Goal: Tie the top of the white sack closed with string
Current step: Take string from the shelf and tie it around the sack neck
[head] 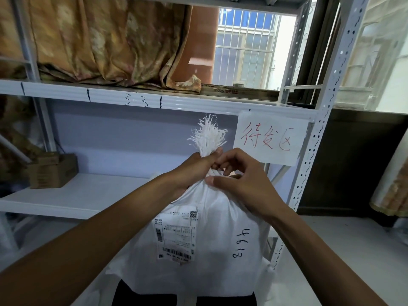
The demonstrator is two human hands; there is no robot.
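Note:
A full white sack [223, 219] stands upright in front of me, with a shipping label [175, 235] and handwritten digits on its side. Its top is gathered into a neck, and a frayed white tuft [208, 135] sticks up above it. My left hand [194, 171] is closed around the neck just under the tuft. My right hand [240, 175] touches the neck from the right, fingers curled against it and thumb pressed on the fabric. I cannot make out the string; my fingers hide the neck.
A white metal shelving unit [154, 102] stands right behind the sack, its upright post [309, 173] to the right. A paper sign [271, 138] with red writing hangs on it. A cardboard box [53, 171] sits on the lower shelf at left. Curtain fabric [99, 40] lies above.

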